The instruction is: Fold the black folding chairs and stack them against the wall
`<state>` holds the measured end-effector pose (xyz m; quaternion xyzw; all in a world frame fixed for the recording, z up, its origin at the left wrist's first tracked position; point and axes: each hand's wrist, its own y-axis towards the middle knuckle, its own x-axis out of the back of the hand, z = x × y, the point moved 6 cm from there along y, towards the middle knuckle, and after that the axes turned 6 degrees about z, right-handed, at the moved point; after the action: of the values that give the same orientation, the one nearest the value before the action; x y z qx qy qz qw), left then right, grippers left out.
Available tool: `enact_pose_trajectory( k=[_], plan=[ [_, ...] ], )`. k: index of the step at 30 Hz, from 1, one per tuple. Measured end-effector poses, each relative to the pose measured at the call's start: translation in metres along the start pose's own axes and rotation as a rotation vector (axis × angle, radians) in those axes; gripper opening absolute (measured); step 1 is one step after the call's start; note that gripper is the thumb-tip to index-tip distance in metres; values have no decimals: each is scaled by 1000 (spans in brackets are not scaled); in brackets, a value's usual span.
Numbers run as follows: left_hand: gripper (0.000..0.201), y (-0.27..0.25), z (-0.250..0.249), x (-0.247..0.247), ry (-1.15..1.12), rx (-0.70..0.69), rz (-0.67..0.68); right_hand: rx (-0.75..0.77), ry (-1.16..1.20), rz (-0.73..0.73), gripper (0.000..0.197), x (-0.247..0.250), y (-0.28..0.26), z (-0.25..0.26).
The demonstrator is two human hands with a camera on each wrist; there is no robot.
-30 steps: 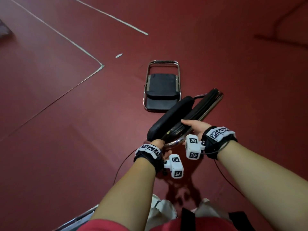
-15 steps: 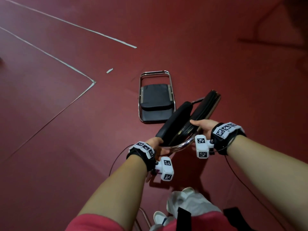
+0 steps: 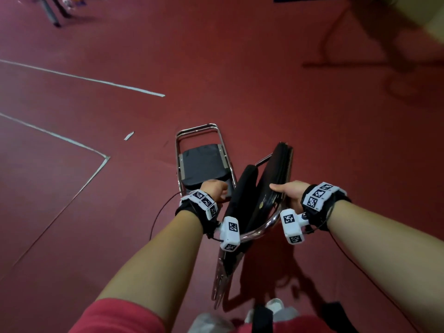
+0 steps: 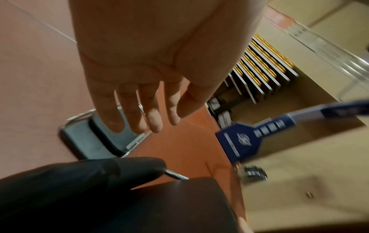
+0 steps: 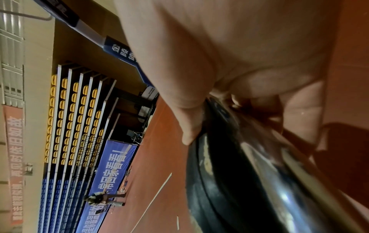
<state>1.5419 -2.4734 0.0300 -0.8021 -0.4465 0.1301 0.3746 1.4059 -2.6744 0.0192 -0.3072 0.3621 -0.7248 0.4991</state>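
A folded black chair (image 3: 271, 179) with a chrome frame (image 3: 262, 230) stands nearly upright in front of me, legs down by my feet. My right hand (image 3: 287, 192) grips its seat edge and frame: the thumb lies on the black seat (image 5: 229, 173) and the fingers (image 5: 299, 110) curl round the tube. My left hand (image 3: 215, 188) hovers beside the backrest pad (image 3: 245, 188) with straight fingers (image 4: 143, 113), holding nothing. A second folded black chair (image 3: 201, 164) lies flat on the red floor just beyond, also under my left hand (image 4: 89, 140).
White court lines (image 3: 96, 164) mark the red floor to the left. Dark legs of some stand (image 3: 54, 18) are at the far left, and a blurred shape with its shadow (image 3: 384, 56) at the far right. Bleachers with yellow seats (image 5: 69, 118) and a blue banner (image 5: 111, 173) line the hall's edge.
My left hand has let go of the chrome frame and moved forward beside the backrest pad. The held chair has swung more upright. My right hand keeps its grip.
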Motion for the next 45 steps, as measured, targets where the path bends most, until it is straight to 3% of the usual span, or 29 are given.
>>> enact_pose_trajectory(
  k=[4,9,11,13,14,19,23,26,41,45],
  plan=[
    [10,26,-42,-29,227,-120,60,-45,-70,-39,41,25,-2,1],
    [18,63,-87,-73,504,-228,170,-3,-128,-33,89,59,45,-32],
    [18,80,-105,-93,605,-295,242,27,-169,-40,87,50,23,-19],
    [22,96,-118,-111,701,-349,317,9,-162,-44,60,44,11,-13],
    [27,102,-124,-120,743,-376,365,-5,-138,-68,57,42,5,-10],
    [45,127,-135,-150,972,-473,595,-97,-16,-235,71,28,-1,-11],
    [59,125,-142,-153,1155,-528,676,-223,-79,-297,105,17,-7,-16],
    [72,122,-140,-159,1271,-573,740,-272,-69,-311,109,10,-11,-25],
    [93,87,-75,-177,1657,-798,762,-254,-73,-412,99,-11,-60,-112],
    [87,79,-64,-174,1645,-819,630,-197,-58,-448,96,-20,-81,-147]
  ],
)
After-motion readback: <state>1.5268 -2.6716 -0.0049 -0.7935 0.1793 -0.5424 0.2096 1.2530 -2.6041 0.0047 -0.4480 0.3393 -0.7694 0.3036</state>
